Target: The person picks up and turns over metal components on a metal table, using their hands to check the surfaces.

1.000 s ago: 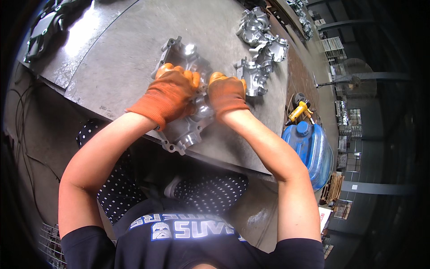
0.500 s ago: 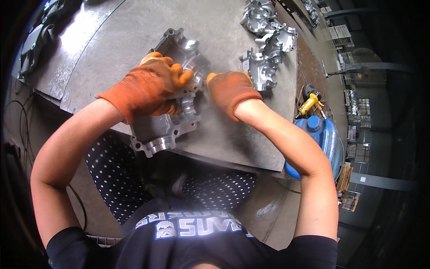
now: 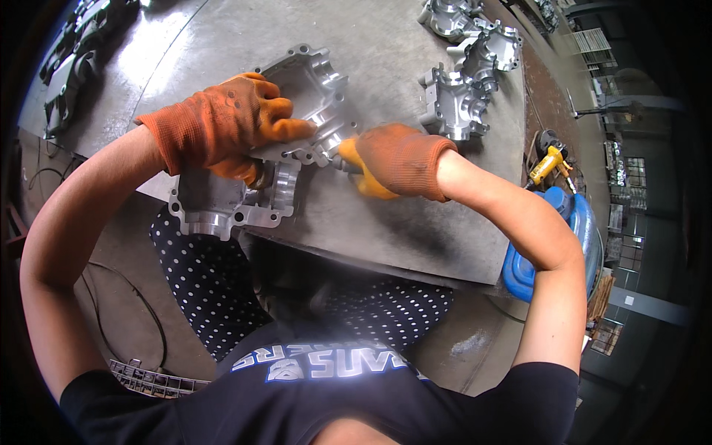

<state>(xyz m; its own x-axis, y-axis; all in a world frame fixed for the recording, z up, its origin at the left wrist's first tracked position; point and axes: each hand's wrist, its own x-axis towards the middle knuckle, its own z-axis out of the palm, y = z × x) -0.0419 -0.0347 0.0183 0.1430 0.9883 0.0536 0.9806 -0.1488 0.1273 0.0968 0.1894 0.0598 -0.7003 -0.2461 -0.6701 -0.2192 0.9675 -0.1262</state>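
Silver metal casting with open chambers (image 3: 317, 115) at near edge of grey metal counter (image 3: 400, 233), probably for easy reach; hands hide whether one piece or two. Left hand in orange glove (image 3: 237, 122): fingers grasping middle wall, seemingly to steady it. Right hand in orange glove (image 3: 397, 159): fingers curled at right rim, cannot tell if gripping anything. Right, past counter: blue plastic jug (image 3: 521, 273), yellow-bodied tool (image 3: 547, 165). Far right: cluster of silver castings (image 3: 455, 105), apparently kept clear of hands. Far left: darker metal castings (image 3: 70, 83) in row.
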